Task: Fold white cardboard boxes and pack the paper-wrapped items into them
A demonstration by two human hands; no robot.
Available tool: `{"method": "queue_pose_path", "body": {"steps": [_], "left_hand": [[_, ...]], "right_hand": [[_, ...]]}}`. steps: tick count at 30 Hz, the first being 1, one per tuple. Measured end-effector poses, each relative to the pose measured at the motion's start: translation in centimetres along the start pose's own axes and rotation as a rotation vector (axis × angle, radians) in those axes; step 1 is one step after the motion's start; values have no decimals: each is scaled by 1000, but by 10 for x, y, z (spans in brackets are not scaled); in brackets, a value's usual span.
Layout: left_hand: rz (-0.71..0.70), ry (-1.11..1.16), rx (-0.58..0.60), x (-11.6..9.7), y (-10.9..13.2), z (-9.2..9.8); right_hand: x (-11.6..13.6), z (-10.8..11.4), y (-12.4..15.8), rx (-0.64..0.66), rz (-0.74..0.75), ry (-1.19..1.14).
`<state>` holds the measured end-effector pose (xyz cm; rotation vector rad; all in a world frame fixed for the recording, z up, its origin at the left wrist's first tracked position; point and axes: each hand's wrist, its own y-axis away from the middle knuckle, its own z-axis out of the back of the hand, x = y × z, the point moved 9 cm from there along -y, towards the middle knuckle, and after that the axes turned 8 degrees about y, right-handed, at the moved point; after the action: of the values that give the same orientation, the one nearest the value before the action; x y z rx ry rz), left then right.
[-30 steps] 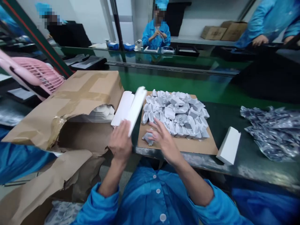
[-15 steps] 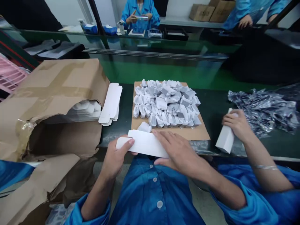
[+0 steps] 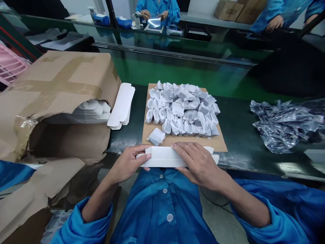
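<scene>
A long white carton (image 3: 165, 156), its end flaps sticking out at both ends, is held level in front of my body. My left hand (image 3: 130, 159) pinches its left end between thumb and fingers. Laid over the right part is my right hand (image 3: 196, 162), fingers on top and thumb below, gripping the carton. Just beyond it, a single wrapped white packet (image 3: 156, 136) lies on a cardboard sheet (image 3: 210, 144). Behind that packet, a heap of similar wrapped packets (image 3: 182, 108) covers most of the sheet.
A torn brown cardboard box (image 3: 63, 78) at left holds white flat cartons (image 3: 93, 110). More flat cartons (image 3: 122, 105) are stacked beside it. Crumpled clear plastic bags (image 3: 284, 122) lie at right. Across the green bench, one person (image 3: 157, 12) handles a shiny flat item; another stands at far right.
The flat white carton has been opened into a box shape and turned level between my hands. A neighbour's hand with a white box has left the right side.
</scene>
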<state>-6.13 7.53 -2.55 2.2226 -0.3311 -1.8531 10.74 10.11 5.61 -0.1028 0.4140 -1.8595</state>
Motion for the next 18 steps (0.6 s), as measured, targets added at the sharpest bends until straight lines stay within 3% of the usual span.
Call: {"method": "queue_pose_path", "body": {"steps": [3,9,11,18], "left_hand": [[3,-12,-37,0,1,0],[49,136,128,-2,15,-15],[52,159,106,-1,17,-15],[10,-161,8,-3,0,-12]], "right_hand": [[2,-1,4,17,-7,29],[-6,-3,9,96,-67,-218],[-8,-4,10,88,-75,-252],[9,-6,14,37,-23,17]]}}
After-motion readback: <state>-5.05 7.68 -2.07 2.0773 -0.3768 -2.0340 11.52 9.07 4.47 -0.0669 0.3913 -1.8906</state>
